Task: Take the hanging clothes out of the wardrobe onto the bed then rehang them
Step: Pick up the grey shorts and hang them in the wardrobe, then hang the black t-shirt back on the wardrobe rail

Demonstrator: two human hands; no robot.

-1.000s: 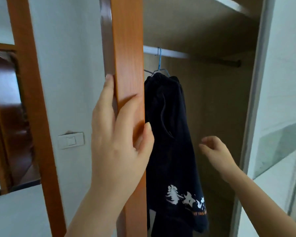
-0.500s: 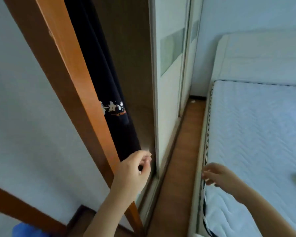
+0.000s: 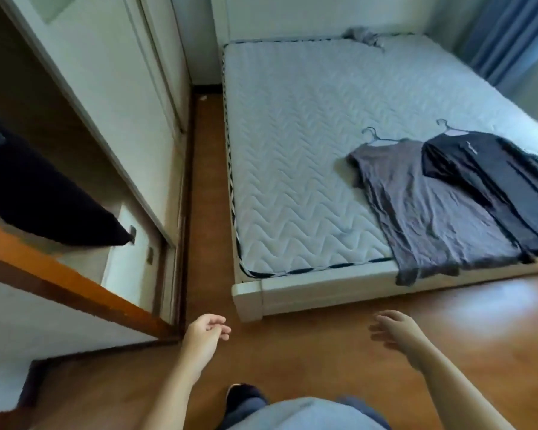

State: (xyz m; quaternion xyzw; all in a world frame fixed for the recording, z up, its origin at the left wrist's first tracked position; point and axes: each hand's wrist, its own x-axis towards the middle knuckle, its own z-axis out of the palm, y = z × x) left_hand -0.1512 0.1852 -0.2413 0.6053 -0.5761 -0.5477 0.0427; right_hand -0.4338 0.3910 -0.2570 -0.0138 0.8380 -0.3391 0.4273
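Both hands empty over wooden floor — left hand loosely curled, right hand spread. Grey shirt and black shirt flat on bed, on hangers; dark garment hangs in wardrobe.

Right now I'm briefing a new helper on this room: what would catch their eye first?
Two shirts on hangers lie flat side by side near the foot of the bed: a grey shirt and, to its right, a black shirt. At the left, a dark garment hangs in the open wardrobe. Both hands, left and right, are empty over the wooden floor.
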